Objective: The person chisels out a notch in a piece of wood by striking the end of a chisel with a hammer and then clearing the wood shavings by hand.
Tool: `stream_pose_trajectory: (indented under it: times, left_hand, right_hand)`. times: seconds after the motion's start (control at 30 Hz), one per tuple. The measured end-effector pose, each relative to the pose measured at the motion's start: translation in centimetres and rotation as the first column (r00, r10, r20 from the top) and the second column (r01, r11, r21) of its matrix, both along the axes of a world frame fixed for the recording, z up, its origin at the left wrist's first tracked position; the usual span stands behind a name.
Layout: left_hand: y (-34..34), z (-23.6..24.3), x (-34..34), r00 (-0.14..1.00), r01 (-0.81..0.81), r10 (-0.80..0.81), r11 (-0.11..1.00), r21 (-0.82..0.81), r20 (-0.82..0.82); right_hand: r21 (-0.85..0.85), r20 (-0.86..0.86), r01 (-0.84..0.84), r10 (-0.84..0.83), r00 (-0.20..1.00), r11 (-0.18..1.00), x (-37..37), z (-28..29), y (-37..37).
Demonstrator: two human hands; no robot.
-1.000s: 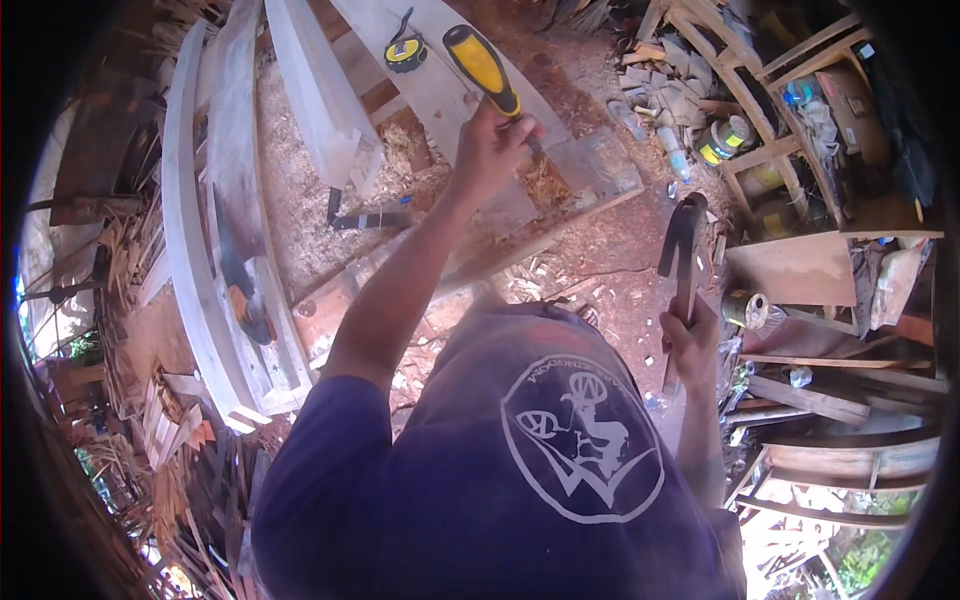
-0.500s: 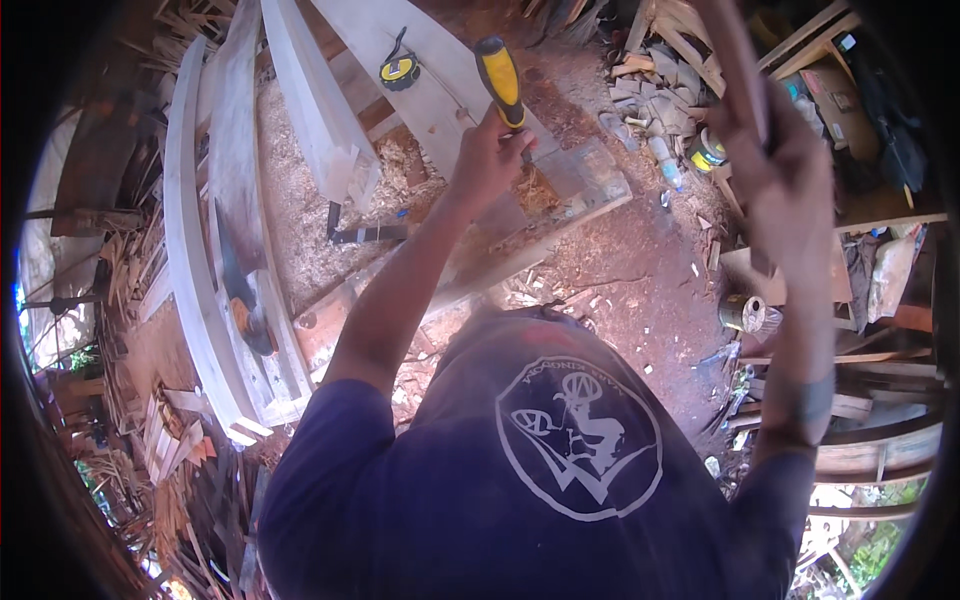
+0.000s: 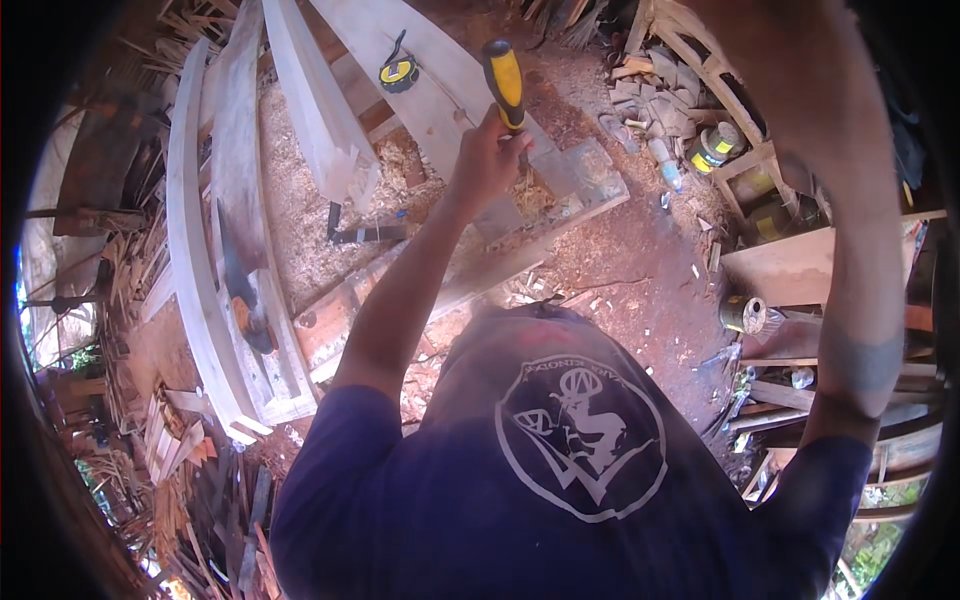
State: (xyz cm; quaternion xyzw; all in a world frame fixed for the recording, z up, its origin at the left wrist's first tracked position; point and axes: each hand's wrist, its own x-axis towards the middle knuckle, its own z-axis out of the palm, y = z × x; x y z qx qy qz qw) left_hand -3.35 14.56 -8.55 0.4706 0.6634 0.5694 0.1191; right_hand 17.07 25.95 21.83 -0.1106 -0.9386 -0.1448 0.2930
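Note:
My left hand [image 3: 486, 158] is closed around a chisel [image 3: 504, 82] with a yellow and black handle, which stands nearly upright. Its blade points down at the joint of a wooden workpiece [image 3: 598, 182], where wood chips lie; the tip itself is hard to make out. High at the upper right, my right hand [image 3: 800, 70] is raised and smeared by motion. Its fingers are not readable, and whatever it holds is hidden. Beyond the chisel, a yellow and black tape measure [image 3: 399, 74] rests on a pale board [image 3: 440, 125].
A dark square [image 3: 370, 235] lies among shavings left of my left forearm. Farther left, a handsaw [image 3: 240, 295] rests on long curved planks [image 3: 190, 220]. To the right are a plastic bottle [image 3: 664, 163], cans [image 3: 714, 148], wood offcuts and a rolled tin [image 3: 744, 313].
My right arm has swung up and outward to the right, carrying the hand toward the top edge; the wooden piece it held is no longer visible. My left hand and the chisel have barely shifted.

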Motion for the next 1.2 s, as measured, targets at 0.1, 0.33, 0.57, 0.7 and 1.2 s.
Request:
stream_pose_trajectory:
  times: [0.1,0.33,0.57,0.7,1.2]
  left_hand:
    - [0.0,0.0,0.1,1.0,-0.013,0.013,1.0,-0.015,0.008]
    - [0.4,1.1,0.3,1.0,0.005,-0.005,0.999,-0.047,0.002]
    - [-0.1,0.5,0.2,0.996,0.02,-0.016,0.999,-0.043,0.082]
    - [-0.1,0.3,0.1,0.996,0.005,0.001,0.998,-0.07,0.092]
    - [-1.0,-1.5,-0.3,0.985,-0.033,-0.002,0.98,-0.198,-0.175]
  right_hand:
    - [-0.182,-0.204,-0.107,0.069,0.977,0.977,-0.3,-0.8,-0.5]
    - [-0.443,0.132,-0.086,0.16,0.978,0.893,-1.4,-6.8,-1.0]
    - [-0.397,-0.168,-0.15,0.089,0.982,0.906,-0.8,-5.9,-1.0]
    - [-0.405,0.17,0.018,0.056,0.984,0.914,-1.3,-7.5,-0.9]
    - [-0.43,0.368,0.165,0.005,0.93,0.888,-0.2,-9.9,-0.8]
